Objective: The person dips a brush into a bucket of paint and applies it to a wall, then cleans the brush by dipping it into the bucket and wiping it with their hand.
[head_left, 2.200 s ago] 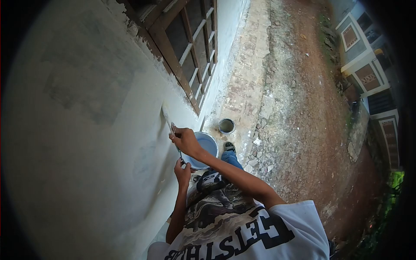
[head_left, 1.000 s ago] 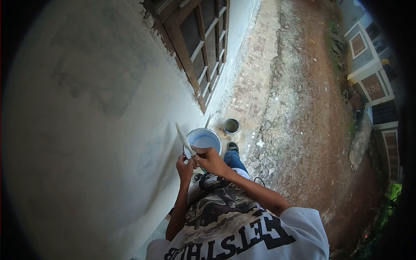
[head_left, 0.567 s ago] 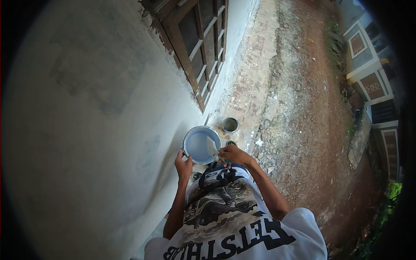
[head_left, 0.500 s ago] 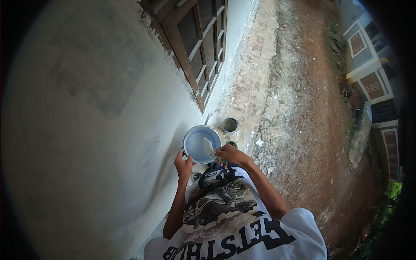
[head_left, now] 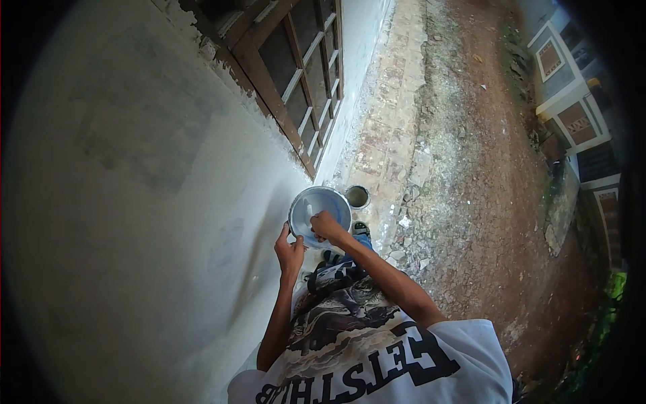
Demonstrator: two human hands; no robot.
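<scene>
A round, light-blue bucket [head_left: 345, 210] with a pale, whitish inside is held up in front of my body, close to the wall. My left hand [head_left: 289, 252] grips its near left rim, with the thumb showing at the edge. Over the bucket's opening, my right hand [head_left: 326, 227] is closed around a flat, white-coated scraper [head_left: 308, 207]. The scraper's pale blade points down into the bucket, seen nearly edge-on, and its handle is hidden in my fist.
A smaller pot [head_left: 356, 196] stands on the ground just beyond the bucket. On the left rises a grey plastered wall [head_left: 155, 222] with a brown-framed window [head_left: 296, 74]. My sandalled foot [head_left: 361, 229] rests below. Broken concrete and reddish dirt [head_left: 471, 202] run along the right.
My right hand has moved from the bucket's right rim to over its middle, turning the scraper from broad side to nearly edge-on. The bucket has shifted slightly right and up in view.
</scene>
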